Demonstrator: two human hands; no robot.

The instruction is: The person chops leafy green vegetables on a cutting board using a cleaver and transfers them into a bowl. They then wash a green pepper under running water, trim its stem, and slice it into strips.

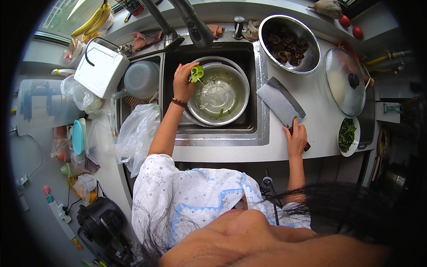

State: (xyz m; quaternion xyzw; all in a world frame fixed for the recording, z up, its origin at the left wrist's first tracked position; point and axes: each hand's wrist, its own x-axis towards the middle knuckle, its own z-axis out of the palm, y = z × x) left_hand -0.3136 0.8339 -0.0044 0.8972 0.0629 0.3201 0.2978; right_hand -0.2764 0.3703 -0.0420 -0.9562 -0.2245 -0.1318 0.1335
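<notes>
My left hand (184, 80) holds a piece of green pepper (197, 72) above a steel basin (245, 100). Water with a few floating green bits fills the basin, which is nested in a second basin inside the sink (213, 53). At the counter's front, my right hand (295, 140) is around the handle of a cleaver (282, 100). Its broad blade lies over the counter and the sink's right rim. Small green scraps cling near my right fingertips.
A steel bowl (317, 43) holds dark wood-ear-like pieces. Right of it are a glass-lidded pan (345, 83) and a white bowl (357, 133) of chopped greens. Left are a clear plastic bag (140, 133), a grey scoop (141, 78) and a white container (100, 70). The faucet (200, 33) overhangs the sink.
</notes>
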